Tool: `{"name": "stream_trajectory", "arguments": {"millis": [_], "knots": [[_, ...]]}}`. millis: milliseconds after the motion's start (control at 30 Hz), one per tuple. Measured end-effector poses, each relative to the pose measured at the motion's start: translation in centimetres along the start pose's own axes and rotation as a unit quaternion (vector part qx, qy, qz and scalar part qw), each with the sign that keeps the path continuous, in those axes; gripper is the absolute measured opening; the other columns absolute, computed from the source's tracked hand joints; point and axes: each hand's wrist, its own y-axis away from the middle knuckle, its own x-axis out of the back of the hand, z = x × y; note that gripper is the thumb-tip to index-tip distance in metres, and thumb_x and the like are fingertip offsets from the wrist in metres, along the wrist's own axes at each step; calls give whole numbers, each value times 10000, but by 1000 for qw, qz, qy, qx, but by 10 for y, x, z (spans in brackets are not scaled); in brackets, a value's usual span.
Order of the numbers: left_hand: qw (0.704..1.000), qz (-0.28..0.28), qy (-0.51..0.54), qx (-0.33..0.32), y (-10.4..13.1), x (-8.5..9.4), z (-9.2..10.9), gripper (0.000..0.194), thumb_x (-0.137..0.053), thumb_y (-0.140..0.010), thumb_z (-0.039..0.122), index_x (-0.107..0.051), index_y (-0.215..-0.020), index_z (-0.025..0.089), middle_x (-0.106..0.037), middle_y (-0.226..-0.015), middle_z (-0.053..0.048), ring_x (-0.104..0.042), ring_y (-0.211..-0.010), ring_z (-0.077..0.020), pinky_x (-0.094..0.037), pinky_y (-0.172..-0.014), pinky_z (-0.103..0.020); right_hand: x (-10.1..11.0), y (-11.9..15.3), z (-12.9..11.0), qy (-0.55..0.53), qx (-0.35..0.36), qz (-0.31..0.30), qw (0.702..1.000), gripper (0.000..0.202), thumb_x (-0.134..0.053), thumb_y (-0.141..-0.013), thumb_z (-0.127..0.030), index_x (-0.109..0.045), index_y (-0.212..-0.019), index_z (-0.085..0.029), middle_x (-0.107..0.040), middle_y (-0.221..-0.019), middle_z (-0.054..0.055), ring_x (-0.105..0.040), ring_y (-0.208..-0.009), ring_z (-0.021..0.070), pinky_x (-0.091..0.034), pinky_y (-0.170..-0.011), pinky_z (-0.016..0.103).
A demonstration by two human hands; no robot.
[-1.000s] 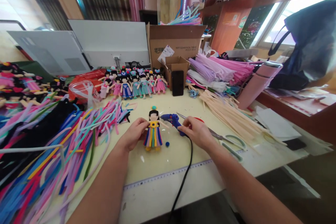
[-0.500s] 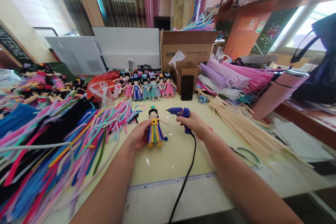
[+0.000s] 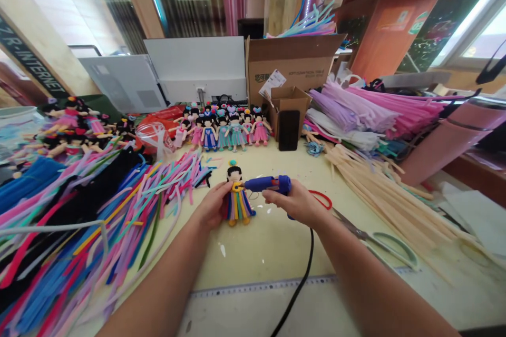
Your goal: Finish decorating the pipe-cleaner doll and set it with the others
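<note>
My left hand [image 3: 214,204] holds a small doll [image 3: 238,205] upright by its side, over the middle of the table. The doll has black hair, a teal bead on top, a yellow piece at the chest and a striped skirt of yellow, blue, green and dark red. My right hand [image 3: 299,202] is wrapped round a blue glue gun [image 3: 269,184], which points left. The gun's nozzle is at the doll's chest by the yellow piece; whether they touch is too small to tell. A black cord runs down from the gun.
Fuzzy stems [image 3: 118,210] cover the left side; beige stems [image 3: 375,195] and scissors [image 3: 371,237] lie right. Finished dolls [image 3: 225,129], a phone [image 3: 288,130] and boxes [image 3: 294,63] stand behind. A pink flask [image 3: 454,137] leans at right. A ruler strip [image 3: 253,287] crosses the front.
The glue gun has moved left and slightly down, from beside the doll to its chest. The view has shifted a little, and more of the scissors and a red handle shows.
</note>
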Motion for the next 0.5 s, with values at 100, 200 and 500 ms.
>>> {"name": "stream_trajectory", "arguments": {"millis": [100, 200, 500], "knots": [[1000, 6, -8, -20, 1, 1, -2, 201, -648, -802, 309, -620, -920, 149, -705, -785, -70, -686, -671, -199, -565, -631, -326, -4, 2, -2, 6, 9, -8, 1000, 229, -594, -763, -409, -658, -752, -190, -510, -583, -43, -402, -544, 100, -343, -529, 235], [999, 1, -15, -31, 3, 0, -1, 215, -682, -771, 316, -624, -904, 157, -689, -761, -46, -666, -649, -176, -554, -606, -295, -6, 3, -3, 16, 6, 2, 1000, 237, -595, -758, -426, -646, -731, -196, -470, -574, -45, -378, -537, 101, -331, -522, 237], [999, -4, -15, -31, 6, -2, 0, 208, -664, -775, 310, -641, -912, 155, -678, -792, -51, -641, -680, -163, -534, -602, -265, -10, 1, -3, 6, 13, 17, 1000, 235, -599, -749, -401, -566, -635, -198, -418, -541, -47, -333, -500, 92, -297, -473, 232]]}}
